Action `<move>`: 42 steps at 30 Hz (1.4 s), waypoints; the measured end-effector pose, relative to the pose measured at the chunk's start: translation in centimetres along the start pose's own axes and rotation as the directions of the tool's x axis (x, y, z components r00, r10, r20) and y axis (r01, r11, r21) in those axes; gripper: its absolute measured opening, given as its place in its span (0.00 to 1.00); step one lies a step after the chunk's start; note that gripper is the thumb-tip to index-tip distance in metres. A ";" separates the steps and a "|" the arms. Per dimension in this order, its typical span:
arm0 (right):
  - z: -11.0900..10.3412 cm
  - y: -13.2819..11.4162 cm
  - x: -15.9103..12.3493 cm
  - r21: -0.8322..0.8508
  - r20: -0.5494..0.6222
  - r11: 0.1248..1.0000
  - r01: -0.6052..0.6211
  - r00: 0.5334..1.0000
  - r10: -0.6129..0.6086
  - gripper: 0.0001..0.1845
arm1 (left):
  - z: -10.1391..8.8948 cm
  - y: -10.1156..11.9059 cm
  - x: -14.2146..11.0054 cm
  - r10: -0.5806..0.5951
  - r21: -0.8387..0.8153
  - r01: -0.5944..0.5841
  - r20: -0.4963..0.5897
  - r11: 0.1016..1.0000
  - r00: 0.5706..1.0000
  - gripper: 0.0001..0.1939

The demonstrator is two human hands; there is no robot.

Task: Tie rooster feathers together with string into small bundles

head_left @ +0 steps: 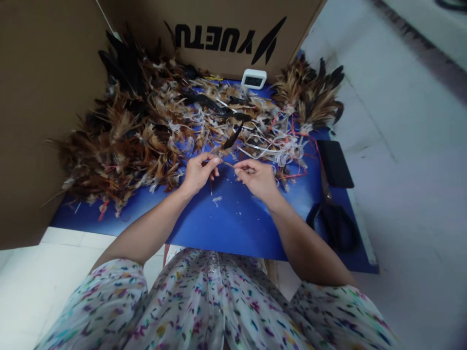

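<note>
Tabletop [233, 228] blue; feathers [126, 129] brown, black, perhaps cream.

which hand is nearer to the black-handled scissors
Right. The right hand is to the left of the scissors, apart from them, with blue tabletop between. The left hand is farther left, beyond the right hand.

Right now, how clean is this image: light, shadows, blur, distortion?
Head view: wide-angle stretch toward the edges, clear on the left sleeve; floor brightest at lower left, box dim at left.
Head view: soft shadow on the table below the left hand and right hand; slight overall softness, clock digits unreadable.
</note>
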State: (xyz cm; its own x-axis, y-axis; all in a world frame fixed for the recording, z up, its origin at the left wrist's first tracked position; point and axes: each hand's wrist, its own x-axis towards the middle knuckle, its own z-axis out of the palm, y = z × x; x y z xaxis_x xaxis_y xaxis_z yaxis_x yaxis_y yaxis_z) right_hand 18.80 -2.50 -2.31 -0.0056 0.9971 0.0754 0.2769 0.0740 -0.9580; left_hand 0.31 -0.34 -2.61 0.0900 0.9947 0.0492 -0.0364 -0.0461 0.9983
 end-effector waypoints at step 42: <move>1.3 -0.8 -0.8 0.154 -0.120 0.981 0.118 0.988 -0.100 0.06 | 1.1 1.0 -1.5 -0.324 -0.284 0.394 0.263 0.874 0.909 0.25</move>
State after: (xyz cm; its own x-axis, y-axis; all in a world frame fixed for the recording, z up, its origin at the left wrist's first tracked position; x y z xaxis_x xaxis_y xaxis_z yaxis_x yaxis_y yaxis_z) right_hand 17.31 -3.31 -1.95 0.0826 0.9756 0.2035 0.1233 0.1926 -0.9735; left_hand 1.20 -1.95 -1.66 0.3551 0.8948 -0.2707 -0.2791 0.3778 0.8828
